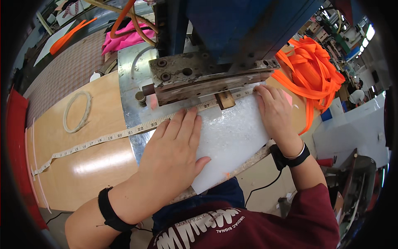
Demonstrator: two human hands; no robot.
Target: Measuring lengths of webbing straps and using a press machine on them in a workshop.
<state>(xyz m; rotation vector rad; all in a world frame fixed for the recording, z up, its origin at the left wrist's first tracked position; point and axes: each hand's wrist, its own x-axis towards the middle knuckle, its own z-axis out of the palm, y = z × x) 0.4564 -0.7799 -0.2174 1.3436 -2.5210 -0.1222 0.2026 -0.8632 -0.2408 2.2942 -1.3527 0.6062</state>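
Note:
A white cloth tape measure (101, 139) runs across the worktop from the far left, over the metal plate, and under the front of a press head (215, 76). My left hand (172, 143) lies flat with fingers stretched and thumb apart, its fingertips touching the tape near the middle. At the tape's right stretch, my right hand (275, 110) has its fingers closed together on the strip; the thumb is partly hidden. A small brass-coloured block (225, 100) sits against the tape between my hands. Beneath both hands lies a translucent white sheet (232, 141).
A blue press column (244, 29) rises just beyond my hands. A heap of orange strips (313, 79) lies at the right. On the wooden worktop (54, 182) rests a white coiled ring (67, 116). Pink fabric (124, 39) lies behind. A red panel (18, 153) stands at the left edge.

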